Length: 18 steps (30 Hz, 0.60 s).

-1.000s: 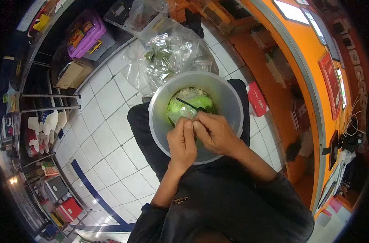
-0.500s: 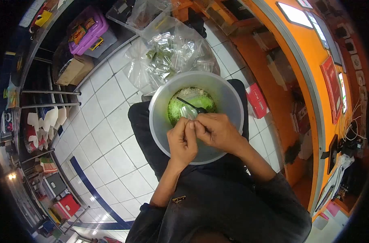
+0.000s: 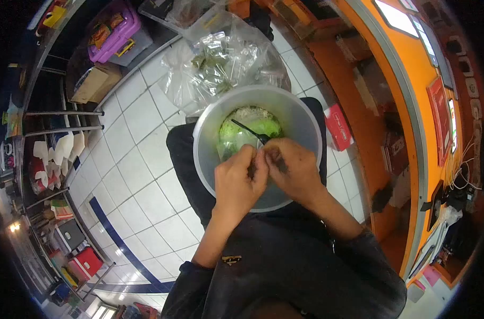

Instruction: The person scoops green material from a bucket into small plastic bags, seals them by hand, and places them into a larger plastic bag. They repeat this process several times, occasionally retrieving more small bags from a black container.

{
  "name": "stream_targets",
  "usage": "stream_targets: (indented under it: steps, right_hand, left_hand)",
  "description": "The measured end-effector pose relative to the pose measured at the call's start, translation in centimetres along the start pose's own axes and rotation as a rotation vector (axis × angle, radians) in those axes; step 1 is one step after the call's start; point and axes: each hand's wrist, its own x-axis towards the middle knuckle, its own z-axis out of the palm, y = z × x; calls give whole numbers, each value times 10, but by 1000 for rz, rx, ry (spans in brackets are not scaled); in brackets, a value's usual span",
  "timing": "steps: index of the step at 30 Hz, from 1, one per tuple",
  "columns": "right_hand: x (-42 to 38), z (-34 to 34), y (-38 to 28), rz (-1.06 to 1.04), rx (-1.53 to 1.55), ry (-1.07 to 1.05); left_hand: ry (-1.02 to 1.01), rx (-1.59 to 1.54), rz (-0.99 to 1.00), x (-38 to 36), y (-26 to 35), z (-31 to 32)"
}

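Note:
A pale, translucent bucket (image 3: 205, 159) stands between the knees, with green shredded or grated stuff (image 3: 267, 123) at its bottom. A black spoon (image 3: 248, 129) lies slanted over the green stuff, its bowl end partly behind my fingers. My left hand (image 3: 238, 178) and my right hand (image 3: 296, 169) meet above the near side of the bucket, fingertips pinched together. Between them is a small clear plastic bag (image 3: 229, 150), of which a part shows below and left of the fingers. Its pinched edge is mostly hidden by the fingers.
Beyond the bucket, a large clear bag (image 3: 226, 64) holds smaller plastic packets and some green leafy pieces. A red box (image 3: 338, 127) lies on the tiled floor (image 3: 146, 175) at right. Shelves with a purple-lidded box (image 3: 114, 32) run along the left; an orange counter (image 3: 412, 133) curves on the right.
Both hands have come slightly nearer the body and shifted in their pinch, staying together. The view has tilted a little. The spoon remains in the bucket.

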Motion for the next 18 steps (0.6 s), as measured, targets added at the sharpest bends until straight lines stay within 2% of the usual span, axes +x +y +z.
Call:
stream_targets:
  steps: [1,3,5,7,11,13,14,16,17,18]
  right_hand:
    - [-2,0,0,15,-40,30]
    - [5,-8,-4,20,-154,12]
    - [6,-12,-5,20,-264,-7]
    - [0,-12,-7,-158,-380,-32]
    - [-5,-7,-11,-190,-376,-104]
    - [1,2,-13,-44,-361,-86]
    - [0,1,-15,-43,-364,-89]
    - [2,-5,-17,200,-160,-291]
    - [3,-7,-16,200,-162,-292]
    - [5,-9,-15,191,-11,-258]
  left_hand:
    - [-4,-3,-7,-2,1,1]
    - [87,255,-90,-3,1,2]
    - [107,250,-96,-4,-2,5]
    - [121,242,-97,-3,-3,4]
    - [41,126,-133,-3,4,-3]
    - [-17,114,-124,-6,8,-6]
    - [-18,234,-81,-9,9,-8]
    - [-11,350,-37,-12,10,-14]
    - [-61,341,30,-12,6,-23]
    - [-110,331,97,-12,4,-31]
